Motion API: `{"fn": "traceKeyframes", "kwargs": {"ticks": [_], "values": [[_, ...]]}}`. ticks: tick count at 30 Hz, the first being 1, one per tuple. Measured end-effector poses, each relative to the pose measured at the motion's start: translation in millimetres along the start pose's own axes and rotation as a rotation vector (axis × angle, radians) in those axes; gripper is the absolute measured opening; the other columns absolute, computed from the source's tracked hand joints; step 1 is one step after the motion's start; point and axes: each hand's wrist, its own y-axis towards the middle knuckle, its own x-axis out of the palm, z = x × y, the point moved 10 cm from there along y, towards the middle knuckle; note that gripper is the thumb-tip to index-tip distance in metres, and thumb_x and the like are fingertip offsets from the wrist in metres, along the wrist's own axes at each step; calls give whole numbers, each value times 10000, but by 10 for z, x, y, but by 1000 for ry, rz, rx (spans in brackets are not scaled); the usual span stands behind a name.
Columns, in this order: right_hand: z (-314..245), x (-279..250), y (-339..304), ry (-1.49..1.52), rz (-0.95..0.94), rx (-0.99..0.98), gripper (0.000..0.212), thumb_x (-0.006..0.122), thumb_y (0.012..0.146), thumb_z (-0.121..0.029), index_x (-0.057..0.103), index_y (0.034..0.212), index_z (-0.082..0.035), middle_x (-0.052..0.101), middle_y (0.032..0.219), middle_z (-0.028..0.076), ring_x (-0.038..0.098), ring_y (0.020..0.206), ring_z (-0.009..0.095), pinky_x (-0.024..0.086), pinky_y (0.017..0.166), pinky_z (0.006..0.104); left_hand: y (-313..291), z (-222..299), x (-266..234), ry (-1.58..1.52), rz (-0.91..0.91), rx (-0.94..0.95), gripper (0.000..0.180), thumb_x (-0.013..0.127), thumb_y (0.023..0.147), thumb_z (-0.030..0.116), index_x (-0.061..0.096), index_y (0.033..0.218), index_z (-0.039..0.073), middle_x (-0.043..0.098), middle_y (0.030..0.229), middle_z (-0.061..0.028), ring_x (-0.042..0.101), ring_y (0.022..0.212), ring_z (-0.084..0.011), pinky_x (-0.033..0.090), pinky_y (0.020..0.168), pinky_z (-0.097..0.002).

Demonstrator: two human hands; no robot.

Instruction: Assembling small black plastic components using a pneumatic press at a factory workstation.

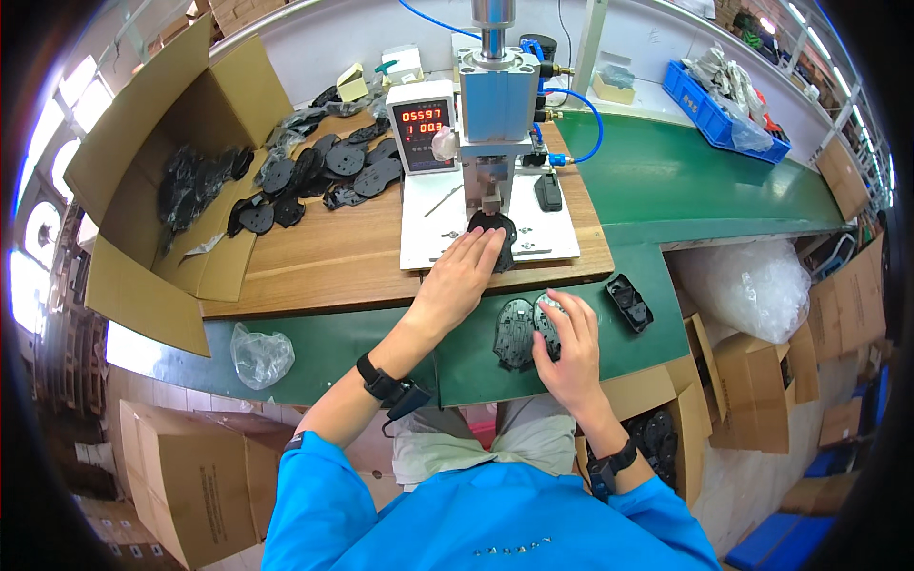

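My left hand (464, 269) reaches onto the white press plate (552, 225). Its fingers lie stretched out, side by side, on a black plastic shell (505, 249) directly under the head of the bench press (493, 105); the thumb is hidden. My right hand (574, 356) is over the green bench edge, thumb and fingers spread apart across a dark oval shell (544, 328). A similar dark shell (514, 335), with moulded ribs facing up, lies just left of it. To the right of my right hand rests a black hollow plastic part (629, 303).
A counter box (425, 133) with a red display stands left of the press. Further left are loose black shells (347, 162) and an open carton (133, 224). A plastic bag (261, 356) lies on the front bench. A blue crate (709, 109) sits at back right; cartons (752, 381) stand below.
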Motion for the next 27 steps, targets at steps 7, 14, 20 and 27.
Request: {"fn": "traceKeyframes", "kwargs": {"ticks": [7,14,20,27], "values": [[-206,423,693,-96,-45,-142,666,755,797,-1,568,1436,6,577,1460,159,530,1386,358,433,1136,473,5,-33,-11,-87,-3,42,660,596,905,-28,414,1540,-21,626,1400,-258,587,1367,-405,466,1180,-487],[-153,671,950,-238,-96,-138,492,751,752,27,641,1231,7,695,1172,130,659,1161,315,544,955,438,-35,-95,-55,-308,-48,-12,854,731,775,-48,391,1555,32,577,1375,-223,641,1211,-439,541,1046,-520],[-210,641,1010,-235,-173,-162,402,756,744,55,676,1131,-22,708,1182,110,689,1051,306,606,885,417,-195,-1238,-363,-101,264,-269,637,662,805,-31,465,1410,-54,574,1296,-240,595,1244,-418,501,1059,-499],[-298,708,1019,-195,-200,-163,369,752,741,58,668,1090,-29,706,1173,94,691,1032,298,607,873,405,-916,-3148,-303,296,-33,-733,581,665,895,152,543,1430,-35,425,1609,-308,305,1582,-416,237,1293,-582]]}}
